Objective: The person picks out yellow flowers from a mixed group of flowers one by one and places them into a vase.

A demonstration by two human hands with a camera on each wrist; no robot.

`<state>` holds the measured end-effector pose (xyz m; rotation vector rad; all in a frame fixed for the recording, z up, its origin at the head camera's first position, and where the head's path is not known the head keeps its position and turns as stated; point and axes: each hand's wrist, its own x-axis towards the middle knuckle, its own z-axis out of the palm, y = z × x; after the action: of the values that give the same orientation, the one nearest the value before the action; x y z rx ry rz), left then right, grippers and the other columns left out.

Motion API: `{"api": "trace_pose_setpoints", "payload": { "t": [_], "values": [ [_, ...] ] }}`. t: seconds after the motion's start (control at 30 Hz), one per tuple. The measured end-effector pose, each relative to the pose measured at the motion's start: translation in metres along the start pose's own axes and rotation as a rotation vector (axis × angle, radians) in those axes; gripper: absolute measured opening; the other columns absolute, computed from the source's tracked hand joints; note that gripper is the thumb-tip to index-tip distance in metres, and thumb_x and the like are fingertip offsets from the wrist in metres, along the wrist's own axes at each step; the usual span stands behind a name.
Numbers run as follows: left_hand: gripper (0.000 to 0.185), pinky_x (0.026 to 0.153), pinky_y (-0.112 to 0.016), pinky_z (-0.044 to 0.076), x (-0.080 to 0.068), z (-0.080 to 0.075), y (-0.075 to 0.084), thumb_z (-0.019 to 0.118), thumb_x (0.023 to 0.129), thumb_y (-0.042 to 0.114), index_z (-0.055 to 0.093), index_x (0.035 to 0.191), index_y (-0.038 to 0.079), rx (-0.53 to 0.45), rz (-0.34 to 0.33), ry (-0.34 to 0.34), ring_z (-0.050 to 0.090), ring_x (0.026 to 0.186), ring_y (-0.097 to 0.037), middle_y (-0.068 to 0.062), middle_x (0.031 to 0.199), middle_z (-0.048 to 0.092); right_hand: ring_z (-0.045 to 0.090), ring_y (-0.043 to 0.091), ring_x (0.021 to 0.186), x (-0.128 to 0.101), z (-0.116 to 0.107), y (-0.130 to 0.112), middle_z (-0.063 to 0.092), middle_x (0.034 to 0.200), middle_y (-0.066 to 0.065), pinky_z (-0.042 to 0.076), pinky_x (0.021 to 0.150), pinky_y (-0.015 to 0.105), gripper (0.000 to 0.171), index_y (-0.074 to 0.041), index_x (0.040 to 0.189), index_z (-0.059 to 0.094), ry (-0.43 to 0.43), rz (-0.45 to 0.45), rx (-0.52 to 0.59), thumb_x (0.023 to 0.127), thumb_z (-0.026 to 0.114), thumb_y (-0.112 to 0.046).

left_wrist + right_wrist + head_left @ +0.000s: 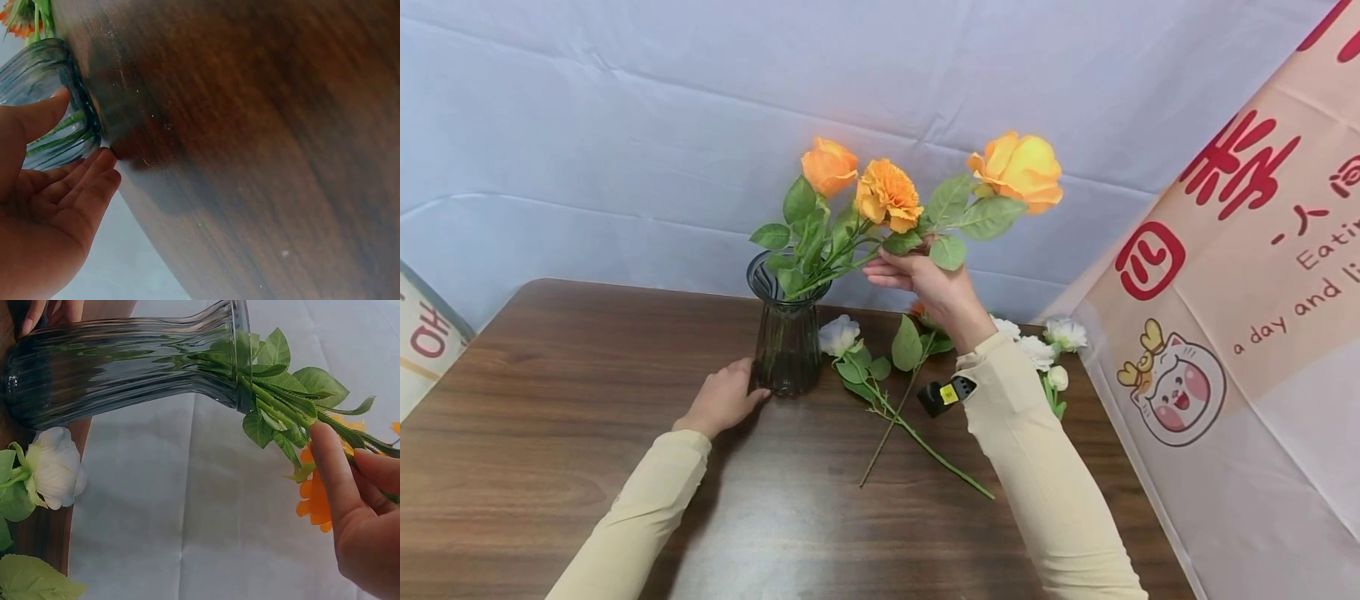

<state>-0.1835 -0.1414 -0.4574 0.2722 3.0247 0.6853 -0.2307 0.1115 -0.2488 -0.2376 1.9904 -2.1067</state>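
A dark ribbed glass vase (787, 346) stands upright near the table's back edge, green stems showing through its wall. Around its base, the left hand (721, 398) has its thumb on one side and its fingers on the other, as the left wrist view shows. An orange rose (830, 167) and an orange carnation (889, 196) lean out of the mouth. Above and right of the rim, the right hand (934, 283) pinches the stem of a yellow-orange rose (1019, 171), which slants towards the vase. Leaves partly cover these fingertips.
On the brown table (790, 517), a pale rose (839, 335) and another leafy stem (907, 346) lie crossed right of the vase. White flowers (1037, 352) lie beyond the right forearm. A pale cloth (662, 150) hangs behind; a printed banner (1240, 333) borders the right side.
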Motion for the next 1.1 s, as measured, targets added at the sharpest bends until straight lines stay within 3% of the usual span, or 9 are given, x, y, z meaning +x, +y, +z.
{"api": "trace_pose_setpoints", "payload": {
  "t": [0.53,1.1],
  "values": [
    [0.057,0.084,-0.054,0.044,0.0002,0.0023,-0.0012,0.062,0.088,0.023,0.042,0.121,-0.018,0.006,0.007,0.01,0.052,0.102,-0.046,-0.034,0.115,0.051,0.067,0.02,0.071,0.0025,0.0011,0.0031,0.066,0.079,0.016,0.052,0.078,0.037,0.02,0.013,0.109,0.05,-0.01,-0.054,0.066,0.091,0.05,0.004],
    [0.057,0.085,-0.054,0.043,-0.0008,0.0018,0.0012,0.061,0.088,0.023,0.042,0.122,-0.019,0.011,0.001,0.012,0.051,0.104,-0.046,-0.034,0.117,0.05,0.068,0.018,0.073,0.001,-0.0003,0.0021,0.066,0.089,0.021,0.051,0.082,0.037,0.034,0.009,0.125,0.041,-0.032,-0.04,0.021,0.092,0.047,0.005]
  ]
}}
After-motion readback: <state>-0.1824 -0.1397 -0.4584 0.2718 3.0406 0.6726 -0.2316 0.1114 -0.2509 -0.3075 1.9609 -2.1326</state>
